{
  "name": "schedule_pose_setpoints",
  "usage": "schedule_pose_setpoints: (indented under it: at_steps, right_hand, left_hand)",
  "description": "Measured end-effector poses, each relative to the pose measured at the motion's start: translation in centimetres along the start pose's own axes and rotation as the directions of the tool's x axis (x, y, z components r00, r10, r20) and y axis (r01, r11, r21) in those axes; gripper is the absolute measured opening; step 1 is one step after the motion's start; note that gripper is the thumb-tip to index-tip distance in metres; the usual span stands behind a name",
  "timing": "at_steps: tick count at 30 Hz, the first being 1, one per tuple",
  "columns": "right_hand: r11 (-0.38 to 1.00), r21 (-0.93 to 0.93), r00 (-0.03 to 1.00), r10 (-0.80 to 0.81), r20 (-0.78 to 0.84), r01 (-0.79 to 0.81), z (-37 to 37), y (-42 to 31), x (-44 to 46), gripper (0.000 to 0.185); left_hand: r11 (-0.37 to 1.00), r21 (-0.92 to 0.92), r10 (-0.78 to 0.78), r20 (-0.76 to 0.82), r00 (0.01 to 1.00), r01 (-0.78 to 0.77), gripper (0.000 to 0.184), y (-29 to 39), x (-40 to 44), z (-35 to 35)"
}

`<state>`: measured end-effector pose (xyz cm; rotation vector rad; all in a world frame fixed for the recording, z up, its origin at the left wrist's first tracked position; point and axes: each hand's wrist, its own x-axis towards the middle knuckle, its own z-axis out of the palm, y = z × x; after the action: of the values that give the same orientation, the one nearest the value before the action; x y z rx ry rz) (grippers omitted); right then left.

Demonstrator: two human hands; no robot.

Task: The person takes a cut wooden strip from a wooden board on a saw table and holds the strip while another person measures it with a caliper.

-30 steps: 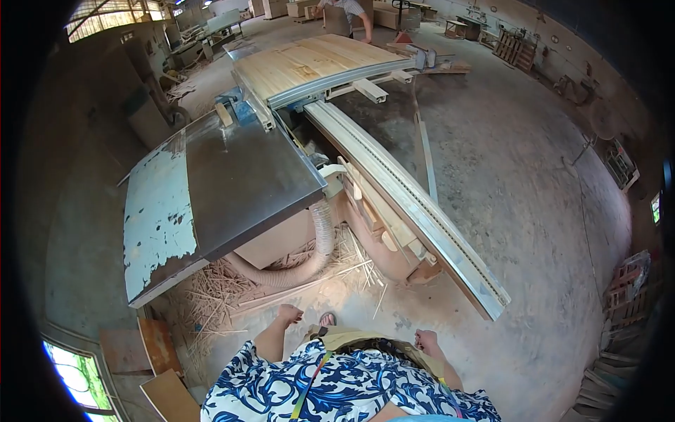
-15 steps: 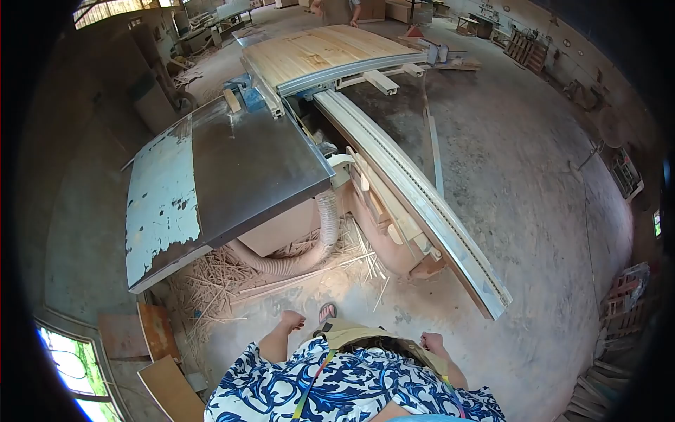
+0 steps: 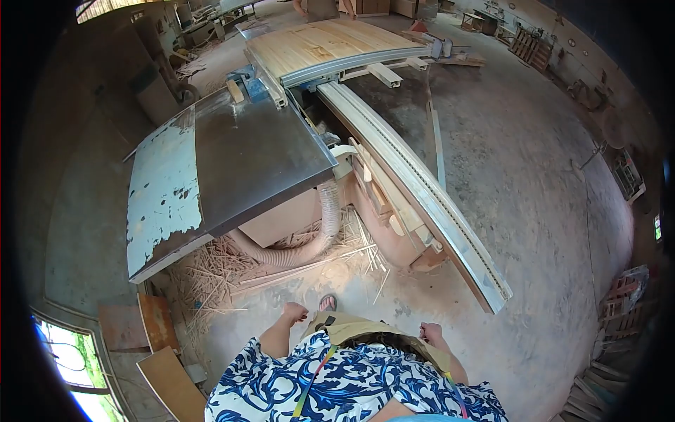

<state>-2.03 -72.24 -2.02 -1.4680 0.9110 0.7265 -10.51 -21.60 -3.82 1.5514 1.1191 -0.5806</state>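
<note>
My left hand point(image 3: 295, 311) hangs in front of my body at the lower middle, its fingers curled; whether anything is inside is too small to see. On the other side of the apron point(image 3: 358, 329), my right hand point(image 3: 429, 331) is also curled, its contents hidden. Neither hand touches the saw machine ahead. The machine has a dark metal table point(image 3: 260, 155), a long sliding rail point(image 3: 415, 183) and a wide wooden panel point(image 3: 330, 46) lying at its far end.
A ribbed hose point(image 3: 329, 211) curves below the table beside a heap of wood strips point(image 3: 218, 274). Boards point(image 3: 169, 383) lean at the lower left. Another person point(image 3: 322, 10) stands beyond the panel. Pallets point(image 3: 626, 302) stand at the right.
The view has shifted, so the machine's far end sits higher in the picture. Both hands stay curled near my waist. The person behind the panel shows less at the top edge.
</note>
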Motion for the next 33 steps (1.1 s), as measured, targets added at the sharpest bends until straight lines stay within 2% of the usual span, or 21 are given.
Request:
schedule_pose_setpoints:
  at_steps: [10, 16, 28, 32, 33]
  right_hand:
    - [0.999, -0.039, 1.000, -0.003, 0.003, 0.004, -1.1, 0.2, 0.5, 0.020]
    - [1.000, 0.007, 1.000, 0.010, 0.024, -0.010, -0.7, 0.0, 1.0, 0.019]
    - [0.999, -0.050, 1.000, -0.014, 0.001, 0.014, -0.3, -1.2, 0.0, 0.017]
    - [0.975, -0.215, 0.998, -0.069, -0.007, 0.066, 0.5, -2.9, -2.4, 0.018]
    - [0.962, -0.248, 0.993, -0.108, 0.037, 0.114, 0.4, -2.8, -2.0, 0.018]
  left_hand:
    - [0.998, 0.014, -0.054, 0.006, 0.999, 0.054, 0.008, -0.4, -0.5, 0.5]
    - [1.000, -0.013, -0.004, 0.021, 1.000, 0.004, 0.008, 1.3, -0.2, 0.8]
    - [1.000, 0.025, 0.014, 0.026, 1.000, -0.015, 0.009, 2.3, 0.3, 0.6]
    - [0.999, 0.040, 0.007, 0.011, 1.000, -0.008, 0.010, 1.7, 0.6, -0.3]
    - [0.999, 0.041, 0.015, 0.014, 1.000, -0.016, 0.010, 1.7, 0.9, 0.0]
